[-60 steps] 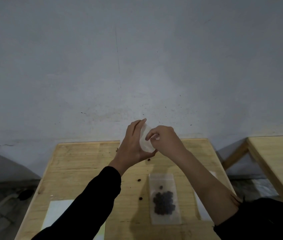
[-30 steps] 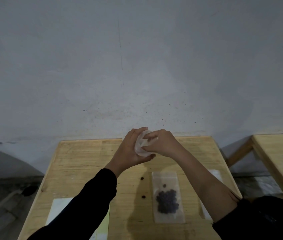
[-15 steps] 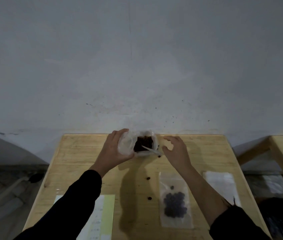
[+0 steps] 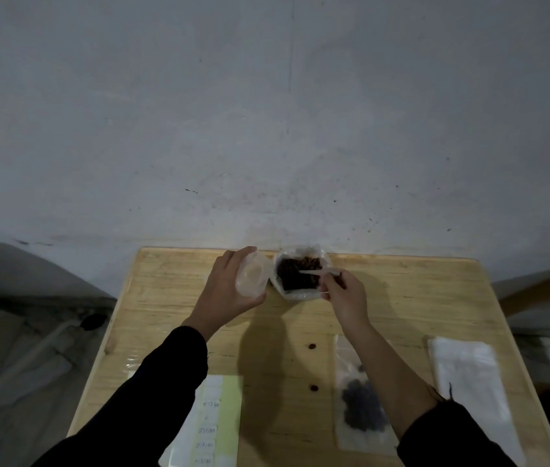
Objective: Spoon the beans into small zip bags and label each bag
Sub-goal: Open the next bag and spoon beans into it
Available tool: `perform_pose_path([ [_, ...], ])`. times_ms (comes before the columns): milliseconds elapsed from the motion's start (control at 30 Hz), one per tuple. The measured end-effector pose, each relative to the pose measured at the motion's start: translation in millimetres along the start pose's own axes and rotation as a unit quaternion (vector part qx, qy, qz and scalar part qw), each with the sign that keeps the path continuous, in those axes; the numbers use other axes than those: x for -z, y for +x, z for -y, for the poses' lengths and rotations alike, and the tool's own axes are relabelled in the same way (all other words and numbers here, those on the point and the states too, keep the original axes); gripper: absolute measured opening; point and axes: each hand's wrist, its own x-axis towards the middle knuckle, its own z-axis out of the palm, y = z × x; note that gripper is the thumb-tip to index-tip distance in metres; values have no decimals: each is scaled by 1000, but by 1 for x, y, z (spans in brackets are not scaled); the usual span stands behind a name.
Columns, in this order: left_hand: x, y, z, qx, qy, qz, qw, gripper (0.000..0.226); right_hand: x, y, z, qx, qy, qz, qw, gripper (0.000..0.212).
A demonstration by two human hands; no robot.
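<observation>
Right hand [image 4: 344, 295] pinches the spoon [image 4: 317, 272], its length pointing left over beans [image 4: 292, 268].

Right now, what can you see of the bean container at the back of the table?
The bean container looks like thin, crinkled clear plastic, open at the top and part-filled with dark brown beans. It sits at the table's far edge. A white spoon lies across its mouth, pinched by the right hand.

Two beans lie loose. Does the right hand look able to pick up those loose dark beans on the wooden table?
Probably not yet: the right hand pinches the white plastic spoon at the clear bag of brown beans. The loose dark beans lie uncovered, so only its grip is busy.
</observation>
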Motion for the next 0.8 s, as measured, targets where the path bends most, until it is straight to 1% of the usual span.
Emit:
perform_pose_path([
  [100, -1, -2, 5, 2, 13, 1, 1000, 80, -13, 1, -5, -38, 88, -16, 995, 21],
  [200, -2, -4, 10, 5, 16, 5, 1000, 80, -16, 5, -6, -95, 176, -70, 977, 23],
  [267, -2, -5, 11, 5, 17, 7, 1000, 78, -15, 9, -5, -110, 216, -87, 966, 23],
  [333, -3, -6, 11, 2, 27, 5, 1000, 77, -12, 10, -4, -105, 211, -90, 968, 19],
  [533, -8, -5, 9, -6, 53, 2, 999, 76, 5, 8, 1, -59, 148, -97, 982, 24],
  [700, -15, -1, 6, -14, 112, -10, 994, 79, 23, 1, 12, -24, 175, -94, 980, 26],
  [800, -21, 1, 1, -3, 141, -11, 990, 81, 34, -7, 25, 0, 196, -85, 977, 29],
])
